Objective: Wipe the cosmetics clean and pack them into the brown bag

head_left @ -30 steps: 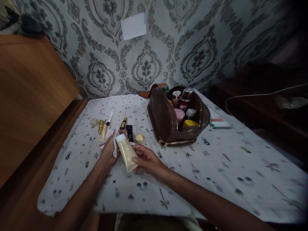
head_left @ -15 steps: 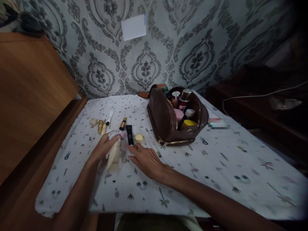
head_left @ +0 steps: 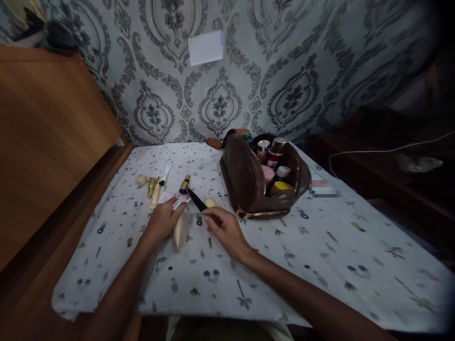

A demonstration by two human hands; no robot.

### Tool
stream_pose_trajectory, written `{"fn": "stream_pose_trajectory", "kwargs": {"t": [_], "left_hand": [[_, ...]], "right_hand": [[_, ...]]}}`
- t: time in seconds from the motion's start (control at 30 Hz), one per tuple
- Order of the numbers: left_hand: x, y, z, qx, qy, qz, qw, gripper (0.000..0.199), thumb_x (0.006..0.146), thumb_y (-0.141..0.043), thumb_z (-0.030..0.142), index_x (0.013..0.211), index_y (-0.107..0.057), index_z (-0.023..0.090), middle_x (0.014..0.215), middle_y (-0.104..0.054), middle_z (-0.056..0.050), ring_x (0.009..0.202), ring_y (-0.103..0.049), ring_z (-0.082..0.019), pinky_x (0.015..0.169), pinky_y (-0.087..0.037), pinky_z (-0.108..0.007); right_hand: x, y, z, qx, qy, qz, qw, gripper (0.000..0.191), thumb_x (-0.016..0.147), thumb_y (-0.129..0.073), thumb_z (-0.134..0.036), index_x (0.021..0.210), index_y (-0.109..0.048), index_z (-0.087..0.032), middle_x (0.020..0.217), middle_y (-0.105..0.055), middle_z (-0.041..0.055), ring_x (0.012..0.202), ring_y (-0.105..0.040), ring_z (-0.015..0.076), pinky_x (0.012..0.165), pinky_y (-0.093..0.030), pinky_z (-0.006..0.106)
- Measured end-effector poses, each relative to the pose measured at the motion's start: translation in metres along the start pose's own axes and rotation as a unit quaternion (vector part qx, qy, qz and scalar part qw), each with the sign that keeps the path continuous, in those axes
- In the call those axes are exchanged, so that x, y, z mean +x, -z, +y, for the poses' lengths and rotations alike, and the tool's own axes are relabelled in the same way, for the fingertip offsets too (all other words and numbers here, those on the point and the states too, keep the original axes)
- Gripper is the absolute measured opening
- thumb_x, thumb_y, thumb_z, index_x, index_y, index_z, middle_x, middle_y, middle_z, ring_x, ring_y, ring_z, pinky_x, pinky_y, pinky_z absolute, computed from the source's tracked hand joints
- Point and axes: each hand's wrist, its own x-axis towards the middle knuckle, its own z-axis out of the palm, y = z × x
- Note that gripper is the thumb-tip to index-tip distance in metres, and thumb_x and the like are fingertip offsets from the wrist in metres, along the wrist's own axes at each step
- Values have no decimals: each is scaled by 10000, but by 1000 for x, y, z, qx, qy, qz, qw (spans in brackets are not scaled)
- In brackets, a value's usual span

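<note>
My left hand [head_left: 163,221] is closed around a cream-coloured tube [head_left: 178,233], together with a white and pink item [head_left: 169,196] partly hidden by the fingers. Pinched at its near end by my right hand [head_left: 227,232] is a black tube [head_left: 196,199], tilted off the cloth. Just behind the black tube a black and gold lipstick [head_left: 185,184] stands on the cloth. A pale yellow round item [head_left: 210,202] lies beside my right fingers. Left of these are a gold tube [head_left: 151,186], a slim beige tube [head_left: 155,196], a white tube with a black cap [head_left: 166,174] and a small cream-coloured item [head_left: 141,180].
A brown cosmetic bag [head_left: 240,182] stands unzipped at the back right, holding several jars and bottles. The printed cloth [head_left: 220,293] covers the surface. A wooden cabinet [head_left: 46,132] borders the left side. A cable [head_left: 384,150] runs along the dark furniture at right.
My right hand has taken hold of the black tube and lifted it from the cloth. The cream tube in my left hand has turned, and the view has shifted slightly.
</note>
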Motion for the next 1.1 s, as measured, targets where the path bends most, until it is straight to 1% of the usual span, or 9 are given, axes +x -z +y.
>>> {"fn": "stream_pose_trajectory", "kwargs": {"t": [0.2,0.3,0.4,0.5,0.63,0.73,0.83,0.93,1.1], "left_hand": [[-6,0,2,155,-19,94,983,297,946,-433,363,1073,-624,174,875,-702,-122,824,-664,-285,723,-481,-353],[-13,-2,15,106,-206,174,957,350,898,-441,237,1208,-573,144,1088,-673,-165,1007,-636,-292,860,-497,-397],[-18,-10,31,102,-398,154,899,431,919,-411,255,1322,-520,148,1180,-659,-174,1144,-594,-305,1044,-396,-491],[-16,-12,30,130,-435,161,876,441,961,-375,373,1298,-553,151,1014,-711,-147,980,-652,-292,1057,-378,-518],[-5,2,6,127,-401,237,876,360,947,-445,435,1065,-670,180,871,-738,-107,796,-673,-261,870,-502,-419],[-1,11,1,33,-254,251,933,290,931,-501,407,907,-699,195,790,-737,-66,685,-673,-215,656,-505,-311],[-3,12,22,-128,-45,253,958,408,907,-491,526,771,-686,194,578,-650,-16,546,-609,-194,545,-466,-286],[-2,9,56,-232,103,261,931,493,835,-507,644,703,-647,191,470,-571,10,452,-537,-178,467,-426,-277],[6,0,93,-203,136,183,952,501,883,-410,644,762,-635,212,597,-673,-19,476,-574,-176,487,-441,-275]], "right_hand": [[-3,-2,0,265,-83,55,959,314,776,-721,-454,930,-617,-201,684,-614,-23,529,-587,126,452,-397,223],[-4,-5,-7,321,-101,46,941,374,723,-781,-464,910,-589,-203,659,-606,-41,495,-565,109,434,-395,209],[-8,-6,-13,371,-96,17,923,376,677,-825,-446,831,-604,-185,658,-611,-43,511,-550,84,462,-411,195],[-13,-1,-17,405,-95,-16,909,395,676,-821,-479,788,-598,-172,623,-606,-46,484,-551,76,428,-379,180],[-18,21,-26,411,-91,-69,904,431,705,-792,-519,852,-601,-161,659,-640,-28,442,-576,79,370,-324,173],[-23,41,-31,408,-64,-80,907,419,725,-783,-504,864,-591,-158,702,-637,-28,489,-608,74,402,-359,164],[-29,53,-28,400,-41,-99,910,411,765,-747,-509,890,-570,-160,671,-617,-35,519,-605,73,438,-383,161],[-34,58,-19,388,-39,-118,913,367,784,-731,-456,908,-551,-161,670,-592,-42,535,-592,75,454,-390,160],[-40,72,-4,300,-51,-118,945,293,702,-717,-200,971,-602,-178,736,-582,-56,615,-560,74,600,-433,197]]}}
